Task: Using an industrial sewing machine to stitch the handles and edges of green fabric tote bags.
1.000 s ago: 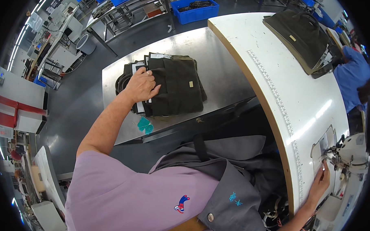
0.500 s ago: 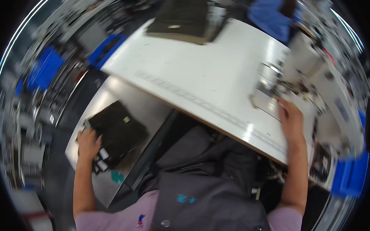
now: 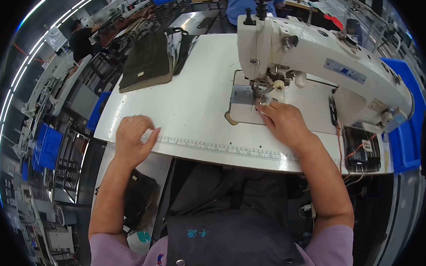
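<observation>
My left hand [image 3: 135, 138] is over the left front part of the white table, its thumb held apart from its loosely bent fingers. Nothing shows in it. My right hand [image 3: 284, 122] reaches to the needle area of a white sewing machine [image 3: 310, 42]. Its thumb and forefinger come together just beside the presser foot [image 3: 258, 98]; anything pinched there is too small to see. At the far left of the table lies a stack of dark green cloth pieces [image 3: 147, 60]. Another dark cloth pile [image 3: 139, 201] lies on a lower surface beneath my left forearm.
A printed ruler [image 3: 222, 149] runs along the front of the white table [image 3: 195, 109]. Small black tweezers [image 3: 333, 110] lie right of the needle, near a black box [image 3: 362, 150] with orange thread. A blue bin [image 3: 407, 151] stands at right. People in blue and black sit farther off.
My left hand has left the dark cloth pile on the lower surface and risen over the table. My right hand stays by the needle. The view has swung rightward toward the machine.
</observation>
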Tool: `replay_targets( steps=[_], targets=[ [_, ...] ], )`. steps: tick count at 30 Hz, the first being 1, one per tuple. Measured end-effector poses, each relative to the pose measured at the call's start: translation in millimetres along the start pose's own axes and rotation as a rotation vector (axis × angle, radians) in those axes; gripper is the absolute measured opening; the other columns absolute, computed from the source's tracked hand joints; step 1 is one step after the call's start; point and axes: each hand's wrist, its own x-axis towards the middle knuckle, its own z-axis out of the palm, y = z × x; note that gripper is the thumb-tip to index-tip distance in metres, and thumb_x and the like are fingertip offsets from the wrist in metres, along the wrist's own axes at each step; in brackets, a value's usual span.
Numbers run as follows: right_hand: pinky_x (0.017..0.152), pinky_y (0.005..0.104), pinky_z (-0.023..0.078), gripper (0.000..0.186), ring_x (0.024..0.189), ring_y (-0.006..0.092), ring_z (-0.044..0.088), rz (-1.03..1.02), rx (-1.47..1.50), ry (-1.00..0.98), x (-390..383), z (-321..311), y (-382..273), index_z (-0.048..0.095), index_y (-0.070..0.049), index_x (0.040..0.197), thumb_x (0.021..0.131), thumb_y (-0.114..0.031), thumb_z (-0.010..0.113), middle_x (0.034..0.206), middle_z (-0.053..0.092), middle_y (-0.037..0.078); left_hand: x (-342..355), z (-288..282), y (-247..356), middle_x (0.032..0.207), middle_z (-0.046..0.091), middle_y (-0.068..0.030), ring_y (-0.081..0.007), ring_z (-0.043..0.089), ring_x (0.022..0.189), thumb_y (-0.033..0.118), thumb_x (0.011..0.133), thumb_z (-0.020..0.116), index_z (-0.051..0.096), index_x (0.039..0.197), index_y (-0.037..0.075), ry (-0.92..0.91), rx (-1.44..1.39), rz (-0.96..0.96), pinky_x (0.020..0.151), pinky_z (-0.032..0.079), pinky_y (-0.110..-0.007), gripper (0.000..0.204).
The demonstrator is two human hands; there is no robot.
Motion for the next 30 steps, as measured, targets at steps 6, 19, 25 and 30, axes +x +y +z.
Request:
replay_targets(
  steps=[6,19,25,30],
  targets=[
    [0.067,0.0435,0.055,0.021,0.072,0.0309,0.066,-0.121,0.061,-0.038,2.3,-7.4,-17.0,0.074,-0.009,0.106,0.085,-0.01,0.069,0.082,0.063,0.009,95.9,66.6,-39.4,0.083,0.067,-0.0087,-0.0285,0.066,0.076,0.025,0.088,0.077,0.068,0.086,0.005,0.01,-0.001,-0.116,0.07,0.05,-0.038,0.022],
    [0.06,0.0374,0.05,0.024,0.067,0.0223,0.06,-0.122,0.089,-0.114,9.0,-13.0,-20.4,0.074,-0.013,0.108,0.085,-0.011,0.074,0.077,0.057,0.003,208.7,174.5,-198.8,0.138,0.053,-0.0179,-0.0364,0.054,0.13,0.031,0.085,0.077,0.054,0.133,0.003,0.257,0.134,-0.703,0.11,0.044,-0.049,0.06],
    [0.059,0.0379,0.05,0.028,0.065,0.0225,0.06,-0.08,0.079,-0.138,15.5,-12.0,-25.0,0.074,-0.013,0.111,0.083,-0.01,0.075,0.075,0.056,0.002,191.3,184.1,-187.3,0.167,0.029,-0.0205,-0.0373,0.036,0.152,0.051,0.097,0.062,0.037,0.157,0.005,0.12,0.156,-0.891,0.119,0.025,-0.071,0.079],
    [0.058,0.0389,0.049,0.029,0.062,0.0234,0.059,-0.061,0.063,-0.14,18.0,-13.3,-26.3,0.075,-0.014,0.112,0.083,-0.008,0.075,0.073,0.055,0.002,192.0,168.5,-198.9,0.158,0.044,-0.0237,-0.0396,0.046,0.145,0.042,0.095,0.063,0.05,0.147,0.001,0.127,0.166,-0.765,0.116,0.032,-0.071,0.066]
  ],
)
